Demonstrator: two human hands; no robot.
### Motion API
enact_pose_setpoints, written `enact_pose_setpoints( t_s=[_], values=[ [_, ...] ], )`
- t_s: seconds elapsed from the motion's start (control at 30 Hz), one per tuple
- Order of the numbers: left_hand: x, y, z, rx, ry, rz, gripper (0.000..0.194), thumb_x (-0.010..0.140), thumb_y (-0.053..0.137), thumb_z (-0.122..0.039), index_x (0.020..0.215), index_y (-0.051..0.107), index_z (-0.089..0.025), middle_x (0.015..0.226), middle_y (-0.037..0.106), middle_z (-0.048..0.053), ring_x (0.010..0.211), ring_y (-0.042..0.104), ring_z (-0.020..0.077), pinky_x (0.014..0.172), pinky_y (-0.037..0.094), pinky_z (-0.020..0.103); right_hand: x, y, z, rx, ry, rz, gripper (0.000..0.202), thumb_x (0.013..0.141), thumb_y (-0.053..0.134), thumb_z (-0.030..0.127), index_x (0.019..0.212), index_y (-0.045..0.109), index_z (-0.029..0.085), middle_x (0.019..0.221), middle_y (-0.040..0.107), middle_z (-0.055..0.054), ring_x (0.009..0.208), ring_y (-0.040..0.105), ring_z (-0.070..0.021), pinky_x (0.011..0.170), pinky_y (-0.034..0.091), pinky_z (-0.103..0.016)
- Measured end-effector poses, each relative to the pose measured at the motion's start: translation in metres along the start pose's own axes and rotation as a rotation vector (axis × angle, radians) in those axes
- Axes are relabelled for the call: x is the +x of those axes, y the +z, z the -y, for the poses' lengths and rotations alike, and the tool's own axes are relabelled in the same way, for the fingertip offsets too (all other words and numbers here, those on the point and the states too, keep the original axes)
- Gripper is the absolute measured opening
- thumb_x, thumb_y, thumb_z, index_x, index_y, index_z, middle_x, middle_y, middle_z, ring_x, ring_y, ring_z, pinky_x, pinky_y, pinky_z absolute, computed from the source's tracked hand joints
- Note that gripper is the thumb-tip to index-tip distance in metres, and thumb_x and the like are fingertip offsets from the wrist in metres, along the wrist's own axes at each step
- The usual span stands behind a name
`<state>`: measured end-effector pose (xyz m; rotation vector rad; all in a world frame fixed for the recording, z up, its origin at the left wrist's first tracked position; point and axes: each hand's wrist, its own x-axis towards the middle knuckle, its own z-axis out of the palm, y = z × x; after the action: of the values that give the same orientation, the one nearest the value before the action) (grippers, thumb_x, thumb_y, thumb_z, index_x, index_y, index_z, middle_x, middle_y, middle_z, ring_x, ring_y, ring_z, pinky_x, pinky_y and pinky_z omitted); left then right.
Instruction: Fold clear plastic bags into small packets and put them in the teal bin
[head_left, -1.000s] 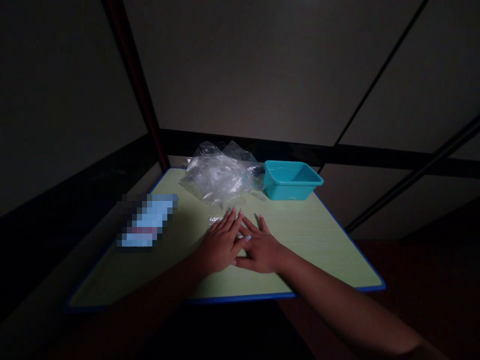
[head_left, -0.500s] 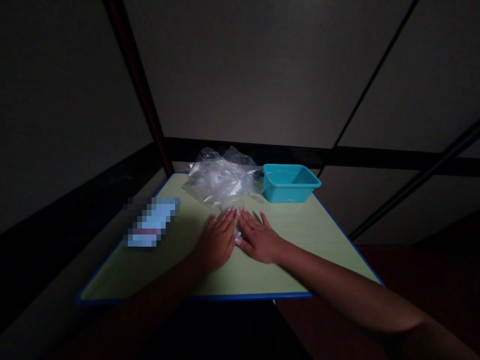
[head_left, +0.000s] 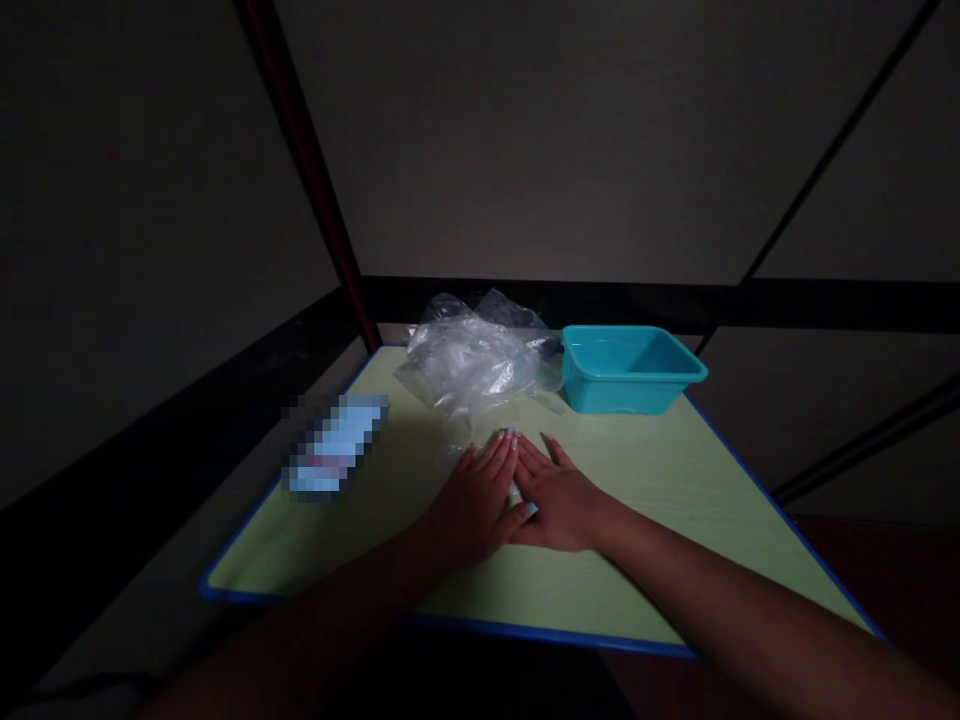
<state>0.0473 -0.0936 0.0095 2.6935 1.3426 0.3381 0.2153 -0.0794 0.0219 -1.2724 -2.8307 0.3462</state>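
Observation:
My left hand point(head_left: 474, 510) lies palm down with its fingers stretched out. Beside it my right hand point(head_left: 564, 503) is also flat, fingers extended, and the fingertips of both hands meet. My left thumb reaches across to the right hand. A bit of clear plastic point(head_left: 450, 457) shows past the left fingers, and something pale shows in the gap between the hands; most of what lies beneath the palms is hidden. Just beyond the fingertips sits a crumpled heap of clear plastic bags point(head_left: 476, 362).
A teal plastic basin point(head_left: 628, 394) stands at the back right of the pale green table point(head_left: 630, 590), which has a blue edge. On the left lies a pixelated flat object point(head_left: 341, 445). Dark walls close off the back and left.
The view has shifted, so the table and everything on it appear farther right. My left thumb has moved over toward the right hand. Clear plastic now shows left of my fingers.

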Motion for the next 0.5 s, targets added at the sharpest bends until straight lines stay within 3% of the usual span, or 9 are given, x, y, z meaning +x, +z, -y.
enact_pose_setpoints(
  t_s=[0.2, 0.5],
  values=[
    [-0.005, 0.004, 0.000, 0.079, -0.114, 0.007, 0.066, 0.094, 0.036, -0.045, 0.144, 0.033, -0.001, 0.153, 0.028, 0.024, 0.143, 0.024, 0.0324, 0.113, 0.026, 0.051, 0.001, -0.005, 0.003, -0.014, 0.031, 0.063, 0.105, 0.079, 0.057, 0.060, 0.150, 0.012, -0.002, 0.156, 0.006, -0.022, 0.146, 0.004, -0.0314, 0.115, 0.000, -0.058],
    [-0.023, -0.005, 0.021, 0.146, -0.170, 0.017, 0.062, 0.096, 0.036, -0.046, 0.143, 0.037, -0.007, 0.152, 0.031, 0.022, 0.141, 0.030, 0.0320, 0.111, 0.030, 0.049, 0.002, -0.001, 0.000, 0.019, 0.011, 0.043, 0.113, 0.078, 0.039, 0.081, 0.152, 0.008, 0.000, 0.155, 0.003, -0.024, 0.146, 0.005, -0.0345, 0.114, 0.000, -0.060]
  ],
)
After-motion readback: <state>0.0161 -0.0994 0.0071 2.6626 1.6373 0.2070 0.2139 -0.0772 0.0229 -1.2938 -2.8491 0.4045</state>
